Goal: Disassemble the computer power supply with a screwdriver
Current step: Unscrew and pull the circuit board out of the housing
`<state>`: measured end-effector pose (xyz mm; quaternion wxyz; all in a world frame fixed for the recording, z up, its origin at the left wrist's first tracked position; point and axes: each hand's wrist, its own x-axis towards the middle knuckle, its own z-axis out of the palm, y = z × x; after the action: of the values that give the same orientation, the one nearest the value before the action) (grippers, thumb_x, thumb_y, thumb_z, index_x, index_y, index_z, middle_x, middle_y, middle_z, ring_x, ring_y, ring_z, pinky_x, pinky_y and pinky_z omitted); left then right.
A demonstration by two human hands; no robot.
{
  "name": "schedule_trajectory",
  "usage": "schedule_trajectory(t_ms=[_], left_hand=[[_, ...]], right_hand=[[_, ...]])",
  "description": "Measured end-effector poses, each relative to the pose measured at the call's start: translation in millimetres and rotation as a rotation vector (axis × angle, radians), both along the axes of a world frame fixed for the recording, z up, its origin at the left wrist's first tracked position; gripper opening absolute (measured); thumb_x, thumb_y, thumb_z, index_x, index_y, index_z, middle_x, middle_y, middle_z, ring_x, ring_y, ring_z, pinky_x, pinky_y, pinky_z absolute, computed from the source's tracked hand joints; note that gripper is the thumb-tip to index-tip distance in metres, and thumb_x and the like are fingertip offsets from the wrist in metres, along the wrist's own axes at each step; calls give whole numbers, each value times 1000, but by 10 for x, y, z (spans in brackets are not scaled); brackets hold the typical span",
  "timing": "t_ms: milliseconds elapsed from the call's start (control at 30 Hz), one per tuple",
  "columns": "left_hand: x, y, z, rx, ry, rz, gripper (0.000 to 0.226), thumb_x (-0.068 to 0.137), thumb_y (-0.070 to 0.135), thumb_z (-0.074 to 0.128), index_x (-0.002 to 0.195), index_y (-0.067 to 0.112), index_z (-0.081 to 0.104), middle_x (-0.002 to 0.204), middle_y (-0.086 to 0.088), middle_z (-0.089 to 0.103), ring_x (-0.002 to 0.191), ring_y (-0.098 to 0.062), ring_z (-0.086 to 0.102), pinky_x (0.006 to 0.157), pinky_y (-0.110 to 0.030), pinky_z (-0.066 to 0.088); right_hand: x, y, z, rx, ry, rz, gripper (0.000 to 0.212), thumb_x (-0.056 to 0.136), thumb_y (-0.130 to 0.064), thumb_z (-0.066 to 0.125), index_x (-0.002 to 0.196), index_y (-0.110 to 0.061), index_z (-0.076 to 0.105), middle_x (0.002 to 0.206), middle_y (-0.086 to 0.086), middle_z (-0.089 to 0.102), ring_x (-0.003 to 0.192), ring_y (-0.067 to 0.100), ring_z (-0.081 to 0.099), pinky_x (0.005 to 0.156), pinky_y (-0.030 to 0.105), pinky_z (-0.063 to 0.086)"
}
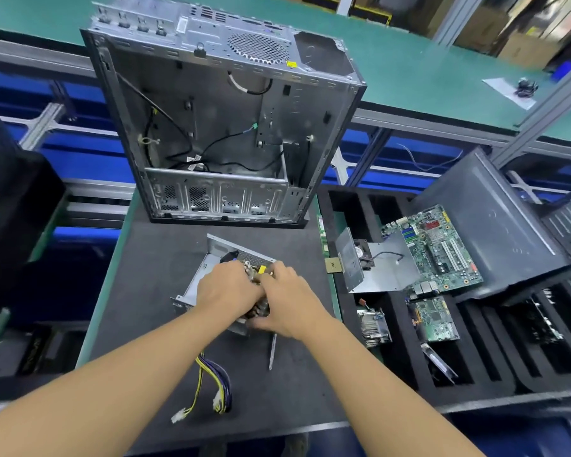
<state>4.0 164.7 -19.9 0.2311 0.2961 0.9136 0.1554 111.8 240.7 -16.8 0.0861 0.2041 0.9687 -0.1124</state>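
Resting on the counter [152,291] in front of the empty computer case [225,127], the opened power supply [218,249] is gripped by both hands: the left hand [228,285] and right hand [287,301] are curled round its inner components. The screwdriver [272,352] is seen lying just beside the right hand, near the yellow-and-purple cable bundle [211,387].

You face dark-matted desk [165,258] at centre; green conveyor belt [409,70] across top; cardboard boxes [521,51] upper right.
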Motion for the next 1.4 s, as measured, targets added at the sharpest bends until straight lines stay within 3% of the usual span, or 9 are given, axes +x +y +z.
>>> schedule_trajectory(t_ms=[333, 433, 500, 600, 767, 900, 1033, 1200, 1400], left_hand=[[50, 64, 10, 204, -100, -204, 46, 65, 64, 56, 76, 20, 64, 73, 3, 65, 73, -17, 61, 68, -35, 51], [-107, 24, -4, 442, -250, -178, 10, 86, 31, 62, 86, 23, 69, 70, 6, 65, 59, -6, 57, 54, -17, 43], [-288, -19, -57, 509, -276, -94, 19, 91, 13, 54, 88, 25, 68, 67, 7, 64, 45, -3, 50, 43, -13, 37], [-469, -108, -134, 356, -288, -171, 22, 90, 12, 56, 85, 30, 68, 75, 4, 68, 46, -11, 53, 45, -28, 48], [-354, -140, -239, 123, -544, -355, 8, 90, 20, 64, 89, 23, 71, 78, 8, 71, 58, -4, 61, 57, -21, 48], [-297, -111, -224, 154, -708, -241, 18, 89, 9, 61, 102, 13, 73, 64, 11, 70, 54, -3, 58, 57, -16, 47], [-319, -100, -223, 146, -812, -174, 23, 81, 10, 77, 103, 12, 71, 88, -3, 76, 79, -15, 69, 82, -30, 56], [-346, -132, -246, 183, -1087, -44, 25, 85, -7, 70, 107, 3, 63, 88, -17, 75, 75, -20, 74, 65, -23, 58], [-364, -161, -272, 171, -1266, 126, 31, 82, -18, 66, 109, -4, 62, 95, -26, 72, 90, -35, 73, 76, -34, 62]], right_hand=[[338, 303, 79, -205, 147, -27, 35, 70, -27, 75, 94, -10, 55, 109, 5, 40, 90, 21, 48, 80, 36, 48], [549, 497, 138, -270, 147, -44, 32, 70, -30, 77, 93, -21, 57, 107, -6, 40, 88, 9, 48, 78, 21, 41], [692, 596, 173, -322, 124, -81, 30, 69, -34, 75, 89, -30, 54, 108, -14, 40, 92, 1, 49, 80, 20, 42], [867, 673, 187, -401, 147, -133, 29, 66, -38, 72, 89, -33, 55, 111, -15, 44, 102, 2, 50, 89, 23, 44], [945, 572, 123, -460, 320, -219, 28, 65, -38, 72, 88, -32, 57, 108, -14, 48, 85, 5, 53, 80, 20, 45], [941, 482, 62, -466, 442, -242, 27, 66, -28, 76, 87, -29, 59, 107, -14, 49, 81, 5, 50, 77, 13, 42], [987, 439, -24, -488, 498, -283, 29, 65, -28, 77, 87, -33, 59, 107, -13, 50, 83, 10, 50, 77, 14, 42], [1056, 382, -153, -528, 550, -310, 30, 67, -26, 77, 88, -36, 57, 109, -14, 51, 87, 14, 52, 78, 17, 43], [1091, 315, -262, -577, 559, -326, 30, 67, -25, 77, 88, -33, 57, 108, -13, 52, 99, 14, 55, 82, 18, 44]])
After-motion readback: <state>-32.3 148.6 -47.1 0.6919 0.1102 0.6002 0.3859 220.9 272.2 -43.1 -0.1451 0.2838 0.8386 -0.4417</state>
